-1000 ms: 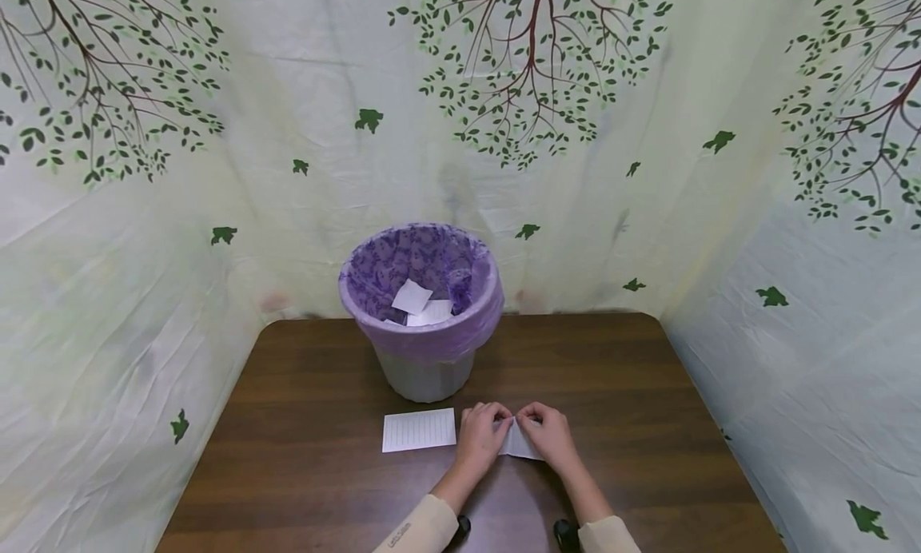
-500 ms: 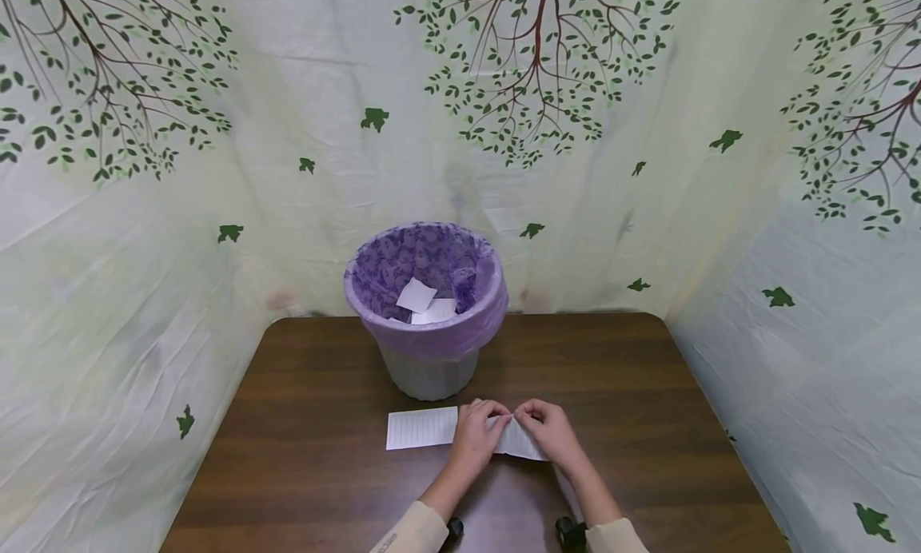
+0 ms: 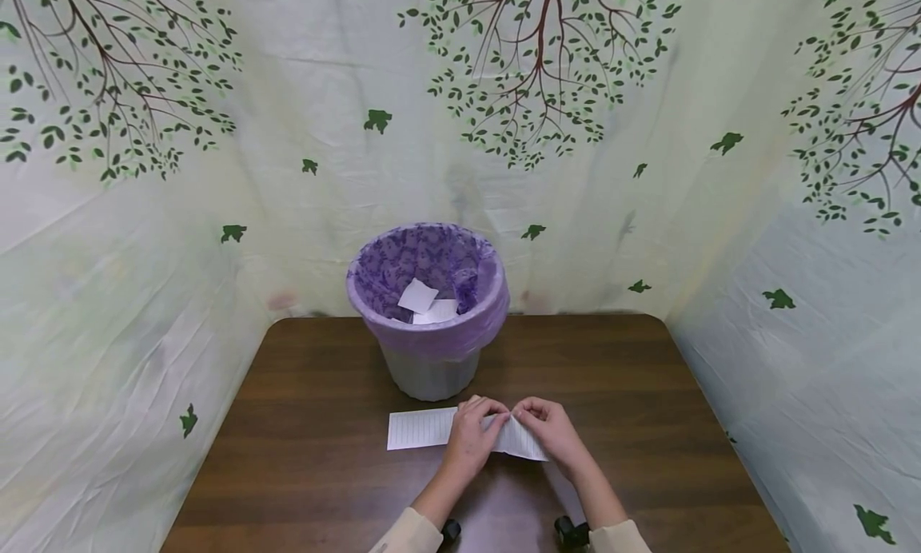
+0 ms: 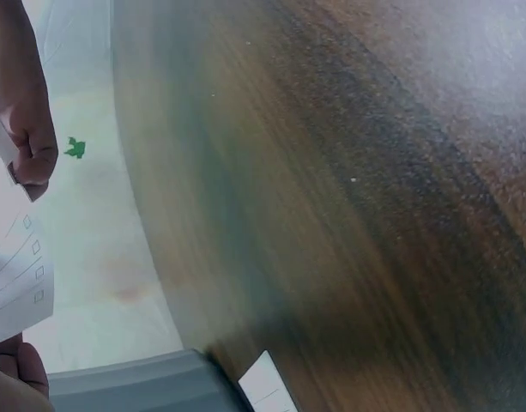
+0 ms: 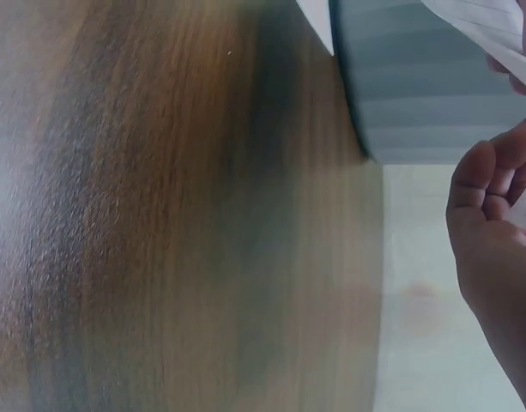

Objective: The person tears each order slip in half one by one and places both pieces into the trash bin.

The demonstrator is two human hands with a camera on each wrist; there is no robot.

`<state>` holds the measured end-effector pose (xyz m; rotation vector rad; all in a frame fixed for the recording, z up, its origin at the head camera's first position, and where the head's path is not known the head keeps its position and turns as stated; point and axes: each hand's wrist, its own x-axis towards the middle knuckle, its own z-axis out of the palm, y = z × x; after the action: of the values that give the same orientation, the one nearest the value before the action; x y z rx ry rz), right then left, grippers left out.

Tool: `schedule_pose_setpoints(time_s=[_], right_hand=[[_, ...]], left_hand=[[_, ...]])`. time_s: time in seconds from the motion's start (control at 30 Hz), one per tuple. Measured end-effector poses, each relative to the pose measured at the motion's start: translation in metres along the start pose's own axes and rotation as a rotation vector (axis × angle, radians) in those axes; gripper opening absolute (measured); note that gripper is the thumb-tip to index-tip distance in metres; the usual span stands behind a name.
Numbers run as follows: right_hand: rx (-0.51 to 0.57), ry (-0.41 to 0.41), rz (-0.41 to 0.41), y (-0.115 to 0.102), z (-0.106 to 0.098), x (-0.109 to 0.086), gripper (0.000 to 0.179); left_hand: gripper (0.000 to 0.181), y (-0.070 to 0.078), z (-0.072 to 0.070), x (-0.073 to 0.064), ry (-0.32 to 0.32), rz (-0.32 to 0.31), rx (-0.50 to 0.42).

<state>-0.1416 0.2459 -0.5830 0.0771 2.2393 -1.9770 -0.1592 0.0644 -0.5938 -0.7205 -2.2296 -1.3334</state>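
In the head view a lined white sheet of paper [image 3: 518,441] hangs between both hands, over the table. My left hand [image 3: 469,437] pinches its upper edge between thumb and fingers. Close beside it, my right hand [image 3: 554,433] pinches the same edge, the fingertips of the two hands nearly meeting. The left wrist view shows small printed boxes along the paper [image 4: 18,275]. A second lined white card [image 3: 419,429] lies flat on the table, its right end overlapped by my left hand.
Behind the hands stands a grey wastebasket [image 3: 432,373] with a purple patterned bag [image 3: 432,339] folded over its rim. White paper pieces [image 3: 417,296] lie inside it. The brown wooden table [image 3: 612,377] ends at a cloth backdrop [image 3: 316,241] printed with trees and leaves.
Both hands have shifted slightly away from the body, still pinching the paper. More of the sheet shows between them, and the left hand now overlaps the end of the lying card.
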Motion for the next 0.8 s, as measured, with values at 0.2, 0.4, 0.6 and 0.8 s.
schedule_pose_setpoints(time_s=[0.2,0.4,0.6,0.8], right_hand=[[0.055,-0.028,0.008,-0.001,-0.001,-0.001,0.028],[0.047,-0.055,-0.011,-0.007,-0.002,-0.004,0.032],[0.043,-0.091,-0.06,-0.019,-0.001,-0.007,0.028],[0.034,-0.105,-0.08,-0.027,0.001,-0.007,0.025]], left_hand=[[0.008,0.006,-0.005,0.002,0.007,0.006,-0.009],[0.006,0.012,-0.012,0.003,-0.007,0.005,-0.003],[0.01,0.02,-0.023,0.004,0.029,0.051,-0.015],[0.014,0.024,-0.032,0.005,0.07,0.103,-0.019]])
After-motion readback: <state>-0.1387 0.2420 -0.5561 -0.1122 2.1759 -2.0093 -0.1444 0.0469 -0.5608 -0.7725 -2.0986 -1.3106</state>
